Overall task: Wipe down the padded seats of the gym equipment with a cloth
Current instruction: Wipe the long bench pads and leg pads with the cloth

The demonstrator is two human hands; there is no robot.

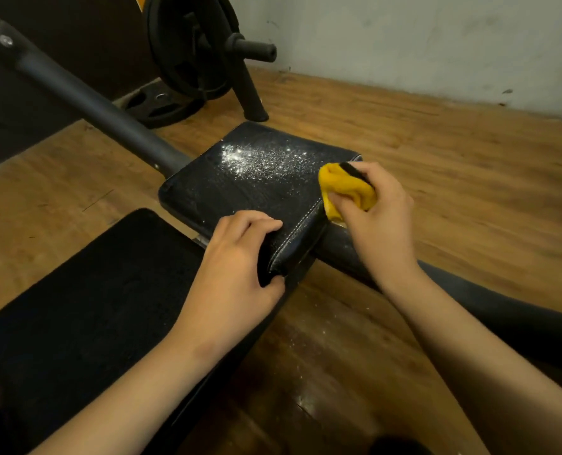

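Note:
A black padded seat (pixel 240 188) with white stitching sits in the middle, dusted with white powder (pixel 256 159) on its far half. My left hand (pixel 237 257) grips the seat's near corner, fingers on top and thumb under the edge. My right hand (pixel 374 211) holds a bunched yellow cloth (pixel 345 188) against the seat's right edge. A second, larger black pad (pixel 86 307) lies at the lower left, just short of the seat.
A dark metal frame tube (pixel 86 103) runs from upper left under the seat and on to the lower right. Black weight plates (pixel 187 47) on a rack stand at the back by a grey wall. White powder specks lie on the wooden floor (pixel 437 159) below the seat.

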